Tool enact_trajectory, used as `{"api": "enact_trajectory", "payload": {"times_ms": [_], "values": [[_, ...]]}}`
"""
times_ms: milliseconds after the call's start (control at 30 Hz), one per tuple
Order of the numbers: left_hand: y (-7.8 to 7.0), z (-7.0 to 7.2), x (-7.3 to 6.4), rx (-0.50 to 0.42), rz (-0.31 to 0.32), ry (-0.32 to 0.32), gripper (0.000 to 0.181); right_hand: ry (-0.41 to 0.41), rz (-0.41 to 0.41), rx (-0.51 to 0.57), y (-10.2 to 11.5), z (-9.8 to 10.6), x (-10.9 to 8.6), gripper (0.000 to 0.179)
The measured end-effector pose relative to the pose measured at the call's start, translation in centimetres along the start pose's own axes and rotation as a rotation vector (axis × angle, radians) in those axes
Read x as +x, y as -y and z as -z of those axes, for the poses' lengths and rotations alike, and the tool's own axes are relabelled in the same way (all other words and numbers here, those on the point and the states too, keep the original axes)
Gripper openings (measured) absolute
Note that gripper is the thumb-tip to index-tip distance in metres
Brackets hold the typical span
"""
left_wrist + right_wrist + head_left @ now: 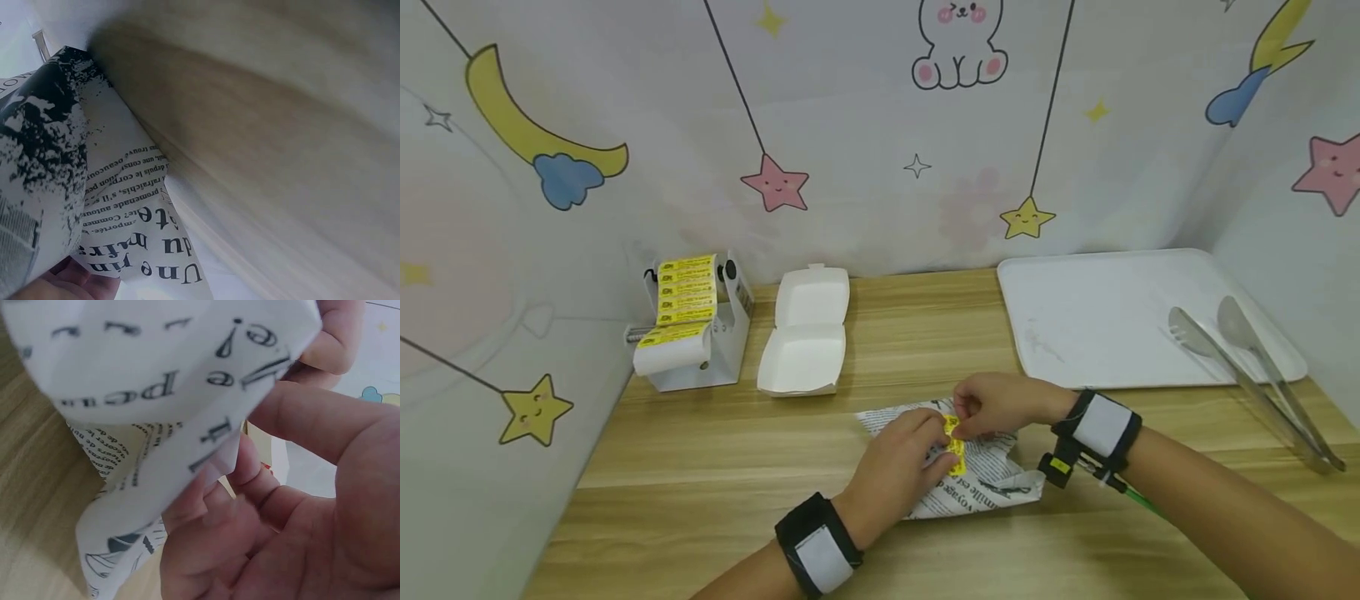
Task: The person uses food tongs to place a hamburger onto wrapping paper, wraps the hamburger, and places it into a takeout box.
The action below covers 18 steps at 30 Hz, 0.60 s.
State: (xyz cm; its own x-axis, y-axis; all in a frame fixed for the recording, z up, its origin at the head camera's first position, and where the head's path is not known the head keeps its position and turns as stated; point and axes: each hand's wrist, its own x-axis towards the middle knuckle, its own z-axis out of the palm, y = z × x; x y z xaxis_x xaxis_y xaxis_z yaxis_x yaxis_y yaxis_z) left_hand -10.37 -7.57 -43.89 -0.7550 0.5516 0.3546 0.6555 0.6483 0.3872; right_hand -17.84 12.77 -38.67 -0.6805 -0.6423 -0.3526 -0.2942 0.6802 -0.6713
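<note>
A folded packet of newsprint-patterned wrapping paper (977, 497) lies on the table before me, a yellow sticker label (957, 447) across its middle. My left hand (895, 462) rests on the packet's left side, with fingertips and thumb against the label's edge. From the other side my right hand (1000, 404) pinches at the label's upper part with thumb and forefinger, its other fingers curled. The left wrist view shows printed paper (125, 187) close up, with fingers (78, 281) below it. In the right wrist view, fingers (306, 419) lie against a paper fold (156, 381).
A label dispenser (700, 358) with a roll of yellow stickers stands at the back left. Beside it sits an open white clamshell box (805, 358). Metal tongs (1262, 383) lie across a white tray (1075, 317) at the back right. A printed backdrop (865, 108) encloses the table.
</note>
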Motion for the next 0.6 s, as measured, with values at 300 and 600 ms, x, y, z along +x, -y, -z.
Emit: {"api": "enact_trajectory", "payload": {"times_ms": [300, 600], "values": [[0.4, 0.5, -0.2, -0.151, 0.069, -0.018, 0.016, -0.005, -0.036, 0.009, -0.2, -0.4, 0.4, 0.024], [1.2, 3.7, 0.0, -0.246, 0.108, -0.099, 0.011, -0.019, -0.07, -0.01, 0.2, -0.5, 0.2, 0.025]]}}
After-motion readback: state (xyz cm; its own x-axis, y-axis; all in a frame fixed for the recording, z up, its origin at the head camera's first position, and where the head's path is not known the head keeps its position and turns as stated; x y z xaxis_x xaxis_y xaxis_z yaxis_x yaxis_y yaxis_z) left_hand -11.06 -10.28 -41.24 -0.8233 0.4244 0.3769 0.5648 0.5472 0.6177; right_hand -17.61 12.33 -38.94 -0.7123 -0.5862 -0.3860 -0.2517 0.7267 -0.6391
